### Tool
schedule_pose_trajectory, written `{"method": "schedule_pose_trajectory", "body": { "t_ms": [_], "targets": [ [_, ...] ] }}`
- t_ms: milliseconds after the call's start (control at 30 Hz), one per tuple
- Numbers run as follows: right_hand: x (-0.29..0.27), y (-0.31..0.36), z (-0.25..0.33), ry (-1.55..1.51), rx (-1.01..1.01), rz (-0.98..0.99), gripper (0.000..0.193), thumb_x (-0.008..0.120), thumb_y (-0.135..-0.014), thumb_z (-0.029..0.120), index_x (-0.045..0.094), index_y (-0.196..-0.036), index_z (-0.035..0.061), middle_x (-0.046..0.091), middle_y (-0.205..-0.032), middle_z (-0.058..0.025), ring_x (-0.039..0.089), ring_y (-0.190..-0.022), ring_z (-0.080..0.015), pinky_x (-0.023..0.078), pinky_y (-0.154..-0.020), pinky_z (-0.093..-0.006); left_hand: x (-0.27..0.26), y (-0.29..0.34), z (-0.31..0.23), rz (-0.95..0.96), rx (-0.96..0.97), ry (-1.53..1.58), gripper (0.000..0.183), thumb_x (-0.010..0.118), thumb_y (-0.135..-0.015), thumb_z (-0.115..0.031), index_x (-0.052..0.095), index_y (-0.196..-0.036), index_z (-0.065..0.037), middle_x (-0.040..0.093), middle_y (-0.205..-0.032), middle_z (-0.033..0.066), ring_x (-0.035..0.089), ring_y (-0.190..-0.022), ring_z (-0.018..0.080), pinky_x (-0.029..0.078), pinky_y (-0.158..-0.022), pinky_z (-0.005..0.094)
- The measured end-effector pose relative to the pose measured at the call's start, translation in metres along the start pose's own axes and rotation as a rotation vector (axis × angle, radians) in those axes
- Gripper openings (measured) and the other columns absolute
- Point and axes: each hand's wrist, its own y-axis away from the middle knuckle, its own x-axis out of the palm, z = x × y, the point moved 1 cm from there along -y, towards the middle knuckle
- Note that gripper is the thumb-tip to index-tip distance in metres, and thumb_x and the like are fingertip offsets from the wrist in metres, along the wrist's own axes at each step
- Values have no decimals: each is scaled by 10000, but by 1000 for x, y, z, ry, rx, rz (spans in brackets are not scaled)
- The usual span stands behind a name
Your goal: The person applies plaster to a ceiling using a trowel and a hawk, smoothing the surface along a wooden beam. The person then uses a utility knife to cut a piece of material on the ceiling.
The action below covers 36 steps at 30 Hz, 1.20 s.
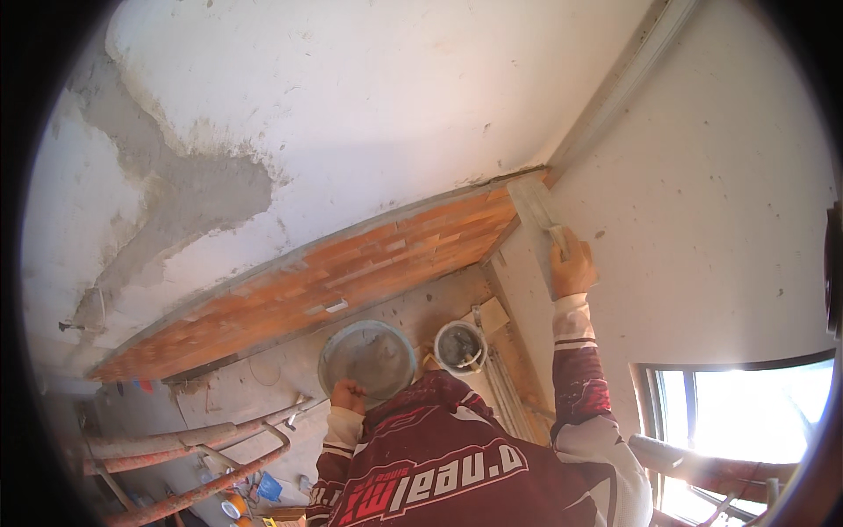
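My right hand (572, 265) is raised and closed round the handle of a long flat plastering trowel (530, 204). Its pale blade lies at the inside corner, by the top edge of the exposed orange brickwork (395, 263). Lower down, my left hand (349, 396) has its fingers curled in front of a wide round tub (324, 356) that holds grey mortar. Whether those fingers grip the rim or some small thing is too small to make out.
A white bucket (482, 341) with grey mix stands right of the tub. Rusty scaffold tubes (211, 436) cross the lower left, with another bar (694, 461) at lower right before a bright window (755, 408). Grey patches (202, 189) mark the white wall.
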Motion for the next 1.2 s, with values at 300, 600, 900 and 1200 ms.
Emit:
{"method": "schedule_pose_trajectory", "body": {
  "t_ms": [300,600,900,1200],
  "targets": [
    [28,31,30,86,61,65,314,593,-744,216,598,-1058,202,565,-883,-84,577,-705,-263,477,-560,-375,3,-12,-14,54,-52,-18,130,498,-701,-30,419,-637,-111,381,-607,14,368,-551,166,369,-552,349],
    [0,55,84,-229,-109,195,303,613,-735,215,621,-1018,108,576,-809,-123,574,-695,-299,488,-617,-386,30,4,-29,12,66,-137,88,506,-711,-14,447,-700,-79,431,-641,33,436,-581,174,402,-561,338],
    [75,179,147,-226,-481,1105,308,580,-729,308,613,-975,125,594,-866,-150,601,-795,-302,488,-683,-394,39,11,-21,62,66,-75,106,486,-686,23,416,-697,-56,431,-642,55,423,-571,179,389,-557,322],
    [156,243,155,-151,-697,1182,248,540,-762,321,604,-934,154,587,-872,-134,600,-777,-310,489,-641,-413,40,4,-9,77,95,-171,82,468,-693,21,431,-713,-49,441,-655,59,436,-581,177,386,-570,295]
  ]
}}
